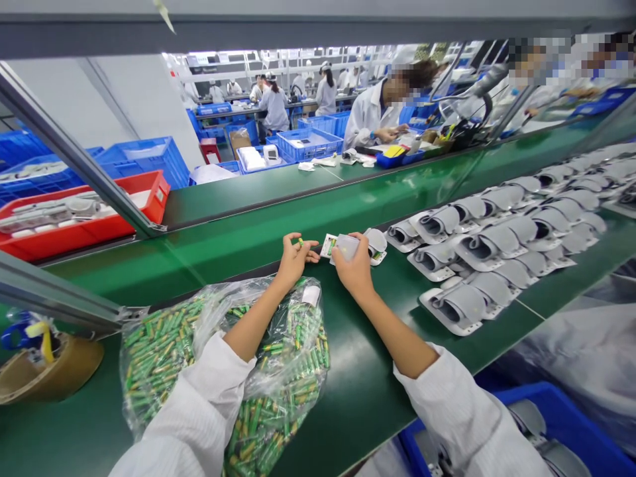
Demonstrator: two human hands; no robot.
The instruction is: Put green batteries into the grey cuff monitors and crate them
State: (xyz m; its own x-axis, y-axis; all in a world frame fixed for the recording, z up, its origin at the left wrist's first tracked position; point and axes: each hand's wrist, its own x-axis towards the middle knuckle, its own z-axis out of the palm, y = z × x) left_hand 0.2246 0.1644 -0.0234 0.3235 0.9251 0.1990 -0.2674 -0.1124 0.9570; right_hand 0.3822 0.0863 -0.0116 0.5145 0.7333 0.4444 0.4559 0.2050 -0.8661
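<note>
My left hand (294,260) pinches a small green battery (301,242) between its fingers, just left of the wrist blood pressure monitor. My right hand (354,265) is closed around that white monitor (326,246), whose battery compartment faces up with green batteries showing in it. A grey cuff (376,244) sticks out on the far side of my right hand. Under my left forearm lies a clear plastic bag (311,295) full of loose green batteries (169,338).
Rows of grey-cuffed monitors (457,305) stand along the right of the green bench (368,371). A brown tub (74,364) sits at the left. A red crate (154,199) and a co-worker (370,112) are beyond. Below right is a blue bin (571,411).
</note>
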